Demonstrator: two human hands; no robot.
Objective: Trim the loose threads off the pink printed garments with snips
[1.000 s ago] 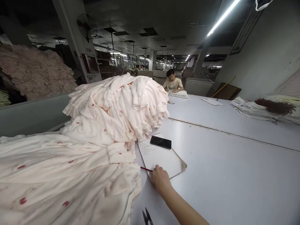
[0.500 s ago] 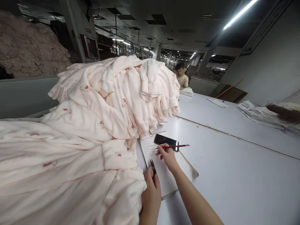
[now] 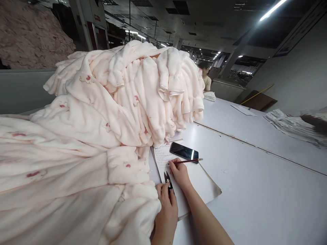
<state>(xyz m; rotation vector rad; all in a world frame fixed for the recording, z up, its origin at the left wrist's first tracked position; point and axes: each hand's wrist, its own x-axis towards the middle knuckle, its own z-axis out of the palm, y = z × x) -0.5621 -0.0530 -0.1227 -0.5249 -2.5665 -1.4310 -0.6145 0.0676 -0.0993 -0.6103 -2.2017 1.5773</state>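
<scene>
- Table point(image 3: 255, 190) carries cloth point(image 3: 122, 102), heaped over its left side!
- Pad point(image 3: 200, 192) lies beside it.
- Left hand point(image 3: 166, 207), right hand point(image 3: 182, 175): both gripping!
- Phone point(image 3: 182, 150) rests at the pad's far right corner.
- Snips point(image 3: 170, 188) in the left, at pad's left edge.
- Pencil point(image 3: 190, 160) in the right!

Two bare hands near to each other, both with the fingers bent in a grip.
The right hand point(image 3: 181, 174) is farther forward, and its thumb and fingers are pinched together in the manner of writing; the right forearm point(image 3: 206, 214) is bare and comes at a slant from the lower right. The left hand point(image 3: 166, 207) is lower and nearer to the body, with its back turned up, the thumb and fingers curled and pointing forward. The left wrist point(image 3: 163, 233) is almost straight above the bottom edge. The hands stay apart, not touching.
</scene>
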